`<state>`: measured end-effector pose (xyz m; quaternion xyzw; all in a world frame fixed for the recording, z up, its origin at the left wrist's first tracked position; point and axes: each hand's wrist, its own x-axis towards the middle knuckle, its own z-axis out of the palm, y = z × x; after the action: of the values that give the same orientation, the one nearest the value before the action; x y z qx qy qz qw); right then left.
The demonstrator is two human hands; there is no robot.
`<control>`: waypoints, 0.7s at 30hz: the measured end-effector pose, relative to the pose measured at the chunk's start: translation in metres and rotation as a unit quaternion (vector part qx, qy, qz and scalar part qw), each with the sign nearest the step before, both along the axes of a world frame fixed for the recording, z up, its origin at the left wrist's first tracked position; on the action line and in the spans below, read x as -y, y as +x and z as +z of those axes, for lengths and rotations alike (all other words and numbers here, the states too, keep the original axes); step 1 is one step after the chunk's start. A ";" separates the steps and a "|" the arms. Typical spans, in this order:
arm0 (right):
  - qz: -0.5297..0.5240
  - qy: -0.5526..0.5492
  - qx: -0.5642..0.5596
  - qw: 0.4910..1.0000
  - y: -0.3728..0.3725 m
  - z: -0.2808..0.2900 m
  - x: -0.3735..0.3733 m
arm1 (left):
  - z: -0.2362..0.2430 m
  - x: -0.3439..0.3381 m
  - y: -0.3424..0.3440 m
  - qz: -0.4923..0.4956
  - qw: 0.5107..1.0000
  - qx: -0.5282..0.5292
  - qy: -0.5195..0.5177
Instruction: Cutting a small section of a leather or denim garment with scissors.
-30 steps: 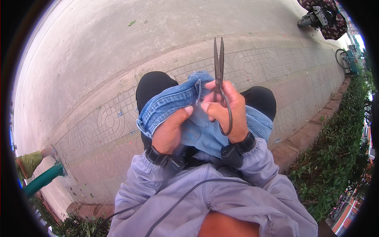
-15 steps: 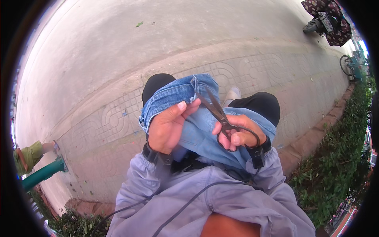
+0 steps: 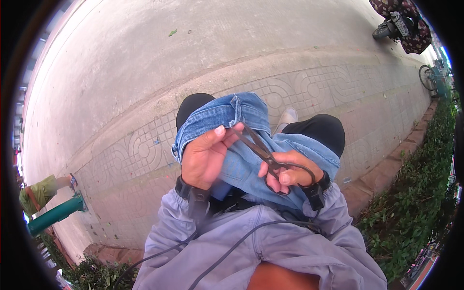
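Note:
A pair of light blue jeans [image 3: 241, 157] lies bunched across my lap, its darker waistband [image 3: 208, 117] curving over my left knee. Near the lower end of a belt loop [image 3: 235, 107], my left hand [image 3: 205, 157] is closed at the edge of the denim, palm partly turned up; exactly what its fingertips pinch is hard to see. My right hand [image 3: 297, 171] grips dark metal scissors [image 3: 261, 151] by the handle loops. Their blades are slightly apart and point up-left, with the tips right by my left fingertips.
Paved ground [image 3: 309, 87] with a curved pattern stretches ahead. At the right runs a green hedge [image 3: 411, 212] behind a brick edging. A covered motorbike [image 3: 401, 26] and a bicycle [image 3: 427, 77] stand far right. A green post [image 3: 55, 215] and another person's leg [image 3: 60, 182] are at the left.
The scissors have moved slightly down toward me, their tips shifting from beside the belt loop to my left fingertips. My left hand has stayed almost in place on the jeans.

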<state>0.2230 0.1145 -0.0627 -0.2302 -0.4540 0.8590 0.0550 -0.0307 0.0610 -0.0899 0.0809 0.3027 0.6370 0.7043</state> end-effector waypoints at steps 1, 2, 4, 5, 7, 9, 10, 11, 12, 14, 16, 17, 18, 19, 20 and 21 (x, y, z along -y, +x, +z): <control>0.000 -0.001 0.002 1.000 0.000 0.000 0.000 | 0.000 0.000 0.000 0.000 1.000 -0.001 -0.001; 0.000 -0.001 0.002 1.000 -0.001 0.000 0.000 | 0.000 0.000 0.000 -0.001 1.000 -0.001 -0.001; -0.003 -0.003 0.000 1.000 -0.002 0.000 0.000 | 0.001 0.000 0.001 0.010 1.000 -0.002 0.005; -0.004 -0.003 -0.001 1.000 -0.002 0.000 0.000 | 0.001 0.000 0.001 0.010 1.000 -0.002 0.005; -0.004 -0.010 -0.002 1.000 -0.002 -0.001 0.000 | 0.000 0.000 0.001 0.009 1.000 -0.007 0.001; -0.004 -0.012 -0.004 1.000 -0.002 -0.002 0.001 | -0.001 0.000 0.000 0.009 1.000 -0.007 0.004; -0.004 -0.014 -0.006 1.000 -0.003 -0.003 0.001 | -0.001 0.001 0.000 0.008 1.000 -0.006 0.007; -0.004 -0.014 -0.006 1.000 -0.003 -0.004 0.001 | -0.001 0.001 0.001 0.007 1.000 -0.006 0.007; -0.005 -0.022 -0.011 1.000 -0.003 -0.005 0.002 | 0.000 0.001 0.001 0.006 1.000 -0.008 0.009; -0.005 -0.029 -0.016 0.999 -0.005 -0.007 0.003 | -0.001 0.001 0.001 0.004 1.000 -0.010 0.012; -0.011 -0.052 -0.038 0.998 -0.008 -0.010 0.005 | -0.004 0.002 0.001 0.001 1.000 -0.008 0.000; -0.012 -0.052 -0.038 0.998 -0.009 -0.012 0.007 | -0.003 0.002 0.001 0.000 1.000 -0.008 0.000; -0.018 -0.058 -0.052 0.997 -0.010 -0.014 0.008 | -0.003 0.002 0.001 0.000 1.000 -0.009 0.004; -0.024 -0.065 -0.066 0.995 -0.011 -0.016 0.009 | -0.002 0.002 0.002 -0.001 1.000 -0.009 0.007; -0.025 -0.065 -0.066 0.995 -0.012 -0.018 0.010 | -0.001 0.002 0.002 -0.001 1.000 -0.009 0.007; -0.028 -0.075 -0.074 0.994 -0.012 -0.020 0.011 | 0.000 0.001 0.003 0.004 1.000 -0.010 0.009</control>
<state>0.2110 0.1033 -0.0829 -0.1824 -0.3761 0.9035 0.0949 -0.0274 0.0597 -0.0899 0.0924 0.3044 0.6414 0.6981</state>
